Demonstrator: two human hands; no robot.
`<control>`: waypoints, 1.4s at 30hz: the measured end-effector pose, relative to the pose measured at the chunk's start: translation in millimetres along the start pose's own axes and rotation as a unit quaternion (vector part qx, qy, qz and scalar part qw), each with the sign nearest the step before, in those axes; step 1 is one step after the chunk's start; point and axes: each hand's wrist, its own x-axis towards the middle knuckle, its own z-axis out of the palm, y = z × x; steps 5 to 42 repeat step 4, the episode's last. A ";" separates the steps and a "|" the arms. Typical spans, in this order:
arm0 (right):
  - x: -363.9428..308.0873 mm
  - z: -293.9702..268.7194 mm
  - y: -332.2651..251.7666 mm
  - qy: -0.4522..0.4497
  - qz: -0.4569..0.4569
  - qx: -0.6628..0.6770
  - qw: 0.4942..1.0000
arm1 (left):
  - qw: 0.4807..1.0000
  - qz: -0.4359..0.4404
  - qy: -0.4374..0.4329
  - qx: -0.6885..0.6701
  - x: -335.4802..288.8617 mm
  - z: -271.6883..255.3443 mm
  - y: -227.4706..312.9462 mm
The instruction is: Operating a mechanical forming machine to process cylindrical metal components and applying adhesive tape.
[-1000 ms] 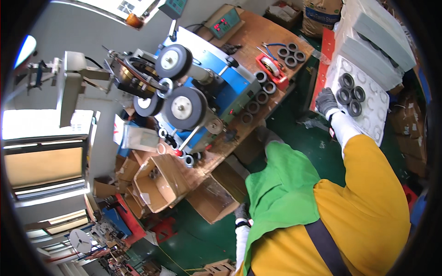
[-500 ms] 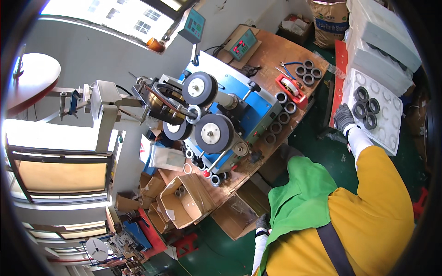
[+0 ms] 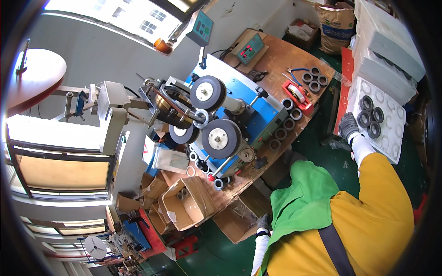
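Note:
My right hand [image 3: 348,125], in a dark grey glove, is at the near left edge of a white foam tray [image 3: 389,148], its fingers bent over the rim. Close beside those fingers several thick black rings [image 3: 369,117] lie grouped on the tray, which has round hollows. Low in front of my body, my left hand [image 3: 263,222], also gloved, hangs beside an open cardboard box [image 3: 232,221] under the bench. Its fingers are partly hidden by the green apron [image 3: 299,193], and nothing shows in it.
A blue winding machine [image 3: 258,124] with black rollers [image 3: 221,139] stands on the wooden bench [image 3: 294,55]. Grey rings [image 3: 289,124] line its front edge near a red tape dispenser [image 3: 298,94]. More foam trays [image 3: 391,32] are stacked at far right; another carton [image 3: 189,207] sits left.
The whole view has shifted slightly, so the bench and tray appear a little lower and farther right. My right hand stays at the tray's edge, and my left hand stays low by the box.

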 end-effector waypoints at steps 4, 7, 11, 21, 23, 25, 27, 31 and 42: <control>7.3 -9.6 -2.2 -0.027 0.002 0.011 1.000 | 0.997 -0.051 -0.052 0.038 -1.1 28.4 -23.8; 7.3 -9.6 -2.2 -0.027 0.002 0.011 1.000 | 0.997 -0.051 -0.052 0.038 -1.1 28.4 -23.8; 7.3 -9.6 -2.2 -0.027 0.002 0.011 1.000 | 0.997 -0.051 -0.052 0.038 -1.1 28.4 -23.8; 7.3 -9.6 -2.2 -0.027 0.002 0.011 1.000 | 0.997 -0.051 -0.052 0.038 -1.1 28.4 -23.8; 7.3 -9.6 -2.2 -0.027 0.002 0.011 1.000 | 0.997 -0.051 -0.052 0.038 -1.1 28.4 -23.8; 7.3 -9.6 -2.2 -0.027 0.002 0.011 1.000 | 0.997 -0.051 -0.052 0.038 -1.1 28.4 -23.8; 7.3 -9.6 -2.2 -0.027 0.002 0.011 1.000 | 0.997 -0.051 -0.052 0.038 -1.1 28.4 -23.8; 7.3 -9.6 -2.2 -0.027 0.002 0.011 1.000 | 0.997 -0.051 -0.052 0.038 -1.1 28.4 -23.8; 7.3 -9.6 -2.2 -0.027 0.002 0.011 1.000 | 0.997 -0.051 -0.052 0.038 -1.1 28.4 -23.8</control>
